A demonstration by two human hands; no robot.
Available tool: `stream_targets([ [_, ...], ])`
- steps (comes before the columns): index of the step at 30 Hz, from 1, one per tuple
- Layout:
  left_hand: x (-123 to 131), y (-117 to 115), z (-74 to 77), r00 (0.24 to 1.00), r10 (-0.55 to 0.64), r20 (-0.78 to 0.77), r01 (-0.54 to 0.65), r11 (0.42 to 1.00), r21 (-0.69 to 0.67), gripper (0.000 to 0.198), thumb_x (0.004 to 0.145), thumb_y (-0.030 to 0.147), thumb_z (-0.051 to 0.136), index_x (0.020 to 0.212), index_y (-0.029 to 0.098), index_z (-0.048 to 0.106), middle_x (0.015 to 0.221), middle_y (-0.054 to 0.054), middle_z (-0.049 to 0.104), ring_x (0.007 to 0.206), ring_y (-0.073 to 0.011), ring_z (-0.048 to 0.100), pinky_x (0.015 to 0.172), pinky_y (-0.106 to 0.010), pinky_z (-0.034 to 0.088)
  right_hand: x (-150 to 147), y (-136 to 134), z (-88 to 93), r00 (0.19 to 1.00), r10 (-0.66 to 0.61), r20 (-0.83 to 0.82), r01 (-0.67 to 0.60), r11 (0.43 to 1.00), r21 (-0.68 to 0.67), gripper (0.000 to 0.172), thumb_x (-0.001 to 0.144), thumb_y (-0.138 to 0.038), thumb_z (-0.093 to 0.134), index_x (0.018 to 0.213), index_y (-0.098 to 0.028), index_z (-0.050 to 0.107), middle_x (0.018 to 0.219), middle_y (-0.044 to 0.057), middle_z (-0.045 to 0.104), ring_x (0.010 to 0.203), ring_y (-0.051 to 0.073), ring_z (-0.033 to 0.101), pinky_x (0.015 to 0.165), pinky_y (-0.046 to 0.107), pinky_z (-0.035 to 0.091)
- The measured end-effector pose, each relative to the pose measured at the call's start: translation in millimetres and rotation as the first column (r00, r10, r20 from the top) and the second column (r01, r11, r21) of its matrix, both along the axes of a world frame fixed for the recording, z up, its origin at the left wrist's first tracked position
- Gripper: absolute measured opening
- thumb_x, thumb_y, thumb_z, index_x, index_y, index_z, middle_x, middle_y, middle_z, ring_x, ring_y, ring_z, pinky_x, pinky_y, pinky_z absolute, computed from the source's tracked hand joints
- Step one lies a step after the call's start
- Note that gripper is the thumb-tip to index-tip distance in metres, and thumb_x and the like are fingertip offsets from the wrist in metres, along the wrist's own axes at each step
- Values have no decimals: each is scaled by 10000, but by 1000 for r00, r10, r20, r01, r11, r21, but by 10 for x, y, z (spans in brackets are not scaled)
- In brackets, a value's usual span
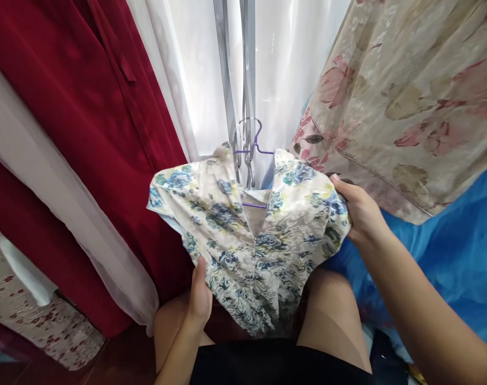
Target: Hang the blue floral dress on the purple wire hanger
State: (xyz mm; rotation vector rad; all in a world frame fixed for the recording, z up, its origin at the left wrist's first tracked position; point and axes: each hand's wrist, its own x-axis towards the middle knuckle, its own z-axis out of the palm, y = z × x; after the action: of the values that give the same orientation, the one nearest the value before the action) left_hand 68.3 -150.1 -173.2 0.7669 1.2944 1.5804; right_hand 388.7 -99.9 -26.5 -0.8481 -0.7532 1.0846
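Note:
A white dress with blue and yellow flowers, short sleeves and a V-neck hangs on a purple hanger in front of me. My left hand grips its side edge below the sleeve, thumb in front and the other fingers hidden behind the cloth. At the sleeve on the right, my right hand pinches the fabric, with the thumb at the shoulder edge. The hanger's hook stands above the neckline, and its lower bar shows through the neck opening.
Grey straps hang behind the dress before a white curtain. Long red cloth hangs on the left. A beige floral garment and blue fabric crowd the right side. My knees are below the dress.

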Motion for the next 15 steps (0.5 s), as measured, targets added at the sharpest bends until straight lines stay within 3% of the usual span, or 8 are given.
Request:
stream_targets([
  [2,-51,-30,-64,1000,10,-18,-10,999,-31,727,825,518,753,1431,172,550,1479,-139,582,1502,-326,385,1257,-431,293,-54,-36,24,999,32,25,-33,999,35,223,764,-366,824,772,-175,711,750,107,784,821,298,772,762,393,633],
  [5,-88,-72,-178,997,-20,-73,22,999,37,694,784,438,806,1389,171,593,1376,-129,662,1403,-325,520,1231,-423,338,-11,-132,-33,993,96,70,-96,995,4,267,742,-412,839,782,-179,713,749,114,776,809,302,767,718,388,619],
  [7,-82,-113,-297,994,-14,-111,20,999,50,665,774,450,808,1353,177,626,1370,-118,668,1371,-321,552,1217,-420,358,43,-162,-141,982,150,114,-142,987,-77,320,729,-467,838,779,-178,710,764,122,768,823,315,756,700,392,606],
  [9,-48,-169,-435,992,-17,-129,17,1000,-1,619,775,466,803,1291,152,665,1330,-137,688,1347,-335,571,1188,-433,396,70,-167,-348,972,118,205,-97,989,-110,377,766,-537,790,830,-174,711,815,114,758,874,315,735,738,401,590],
  [11,8,-231,-557,993,-8,-118,-2,996,-84,563,800,484,781,1223,122,695,1260,-169,717,1315,-354,595,1142,-453,447,33,-212,-687,922,-94,376,104,995,-6,418,840,-584,698,943,-178,705,924,93,738,969,298,693,845,417,560],
  [12,41,-260,-604,994,-5,-107,-7,994,-110,543,818,489,767,1208,117,702,1246,-179,721,1308,-360,601,1123,-459,466,-18,-274,-903,852,-256,457,238,966,97,430,873,-588,655,1021,-186,693,1004,85,718,1026,289,662,908,426,533],
  [14,111,-305,-670,995,9,-97,-21,992,-123,516,844,486,749,1215,130,708,1283,-175,709,1320,-358,595,1117,-464,474,-196,-497,-1389,657,-510,555,456,856,246,474,889,-564,634,1193,-201,637,1212,101,639,1176,298,574,1032,465,456],
  [15,145,-320,-692,995,15,-99,-26,993,-116,511,847,480,749,1227,140,709,1315,-166,696,1334,-354,585,1128,-464,466,-319,-646,-1631,602,-568,561,529,810,254,512,890,-540,639,1282,-214,592,1336,120,567,1241,306,530,1053,475,434],
])
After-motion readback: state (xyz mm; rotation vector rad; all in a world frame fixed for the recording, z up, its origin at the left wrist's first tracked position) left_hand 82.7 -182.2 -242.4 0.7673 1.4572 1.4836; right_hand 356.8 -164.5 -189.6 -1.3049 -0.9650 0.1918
